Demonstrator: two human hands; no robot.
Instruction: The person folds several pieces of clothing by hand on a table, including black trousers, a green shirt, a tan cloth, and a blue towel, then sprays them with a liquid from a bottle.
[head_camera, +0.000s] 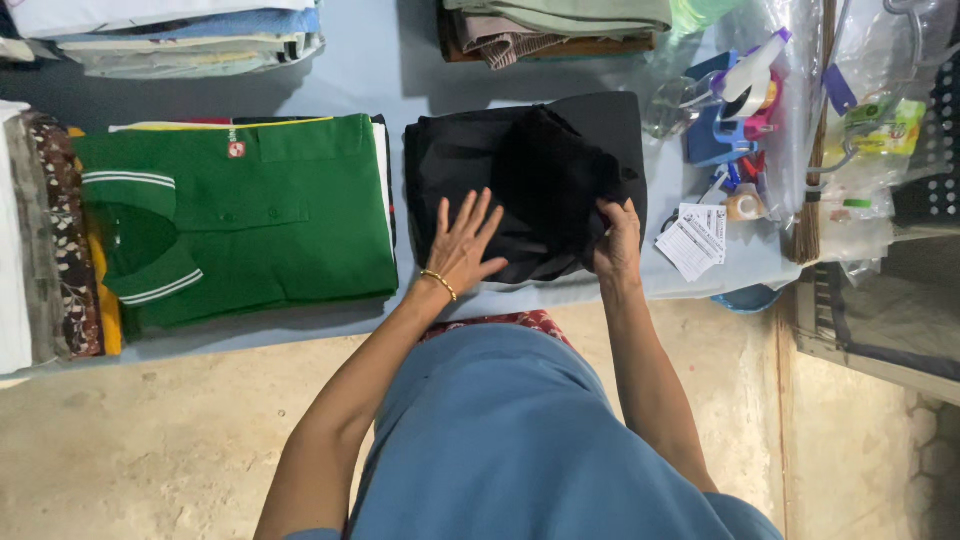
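Pressed flat on the black garment (530, 185) with left hand (462, 243) fingers spread, right hand (618, 243) fingers pinched on its edge; likely slip, fold undone.

Black garment (520, 190): matt cloth, softly creased. Green polo shirt (250, 215): matt knit cloth. Bags (860, 120): glossy clear plastic; tags (697, 238): paper.

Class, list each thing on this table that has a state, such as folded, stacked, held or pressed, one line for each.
Black garment: partly folded, on the table.
Left hand: flat, fingers spread, pressing the black garment.
Right hand: gripping the black garment's right edge.
Green polo shirt: folded, on top of a pile.
Paper tags: lying loose.
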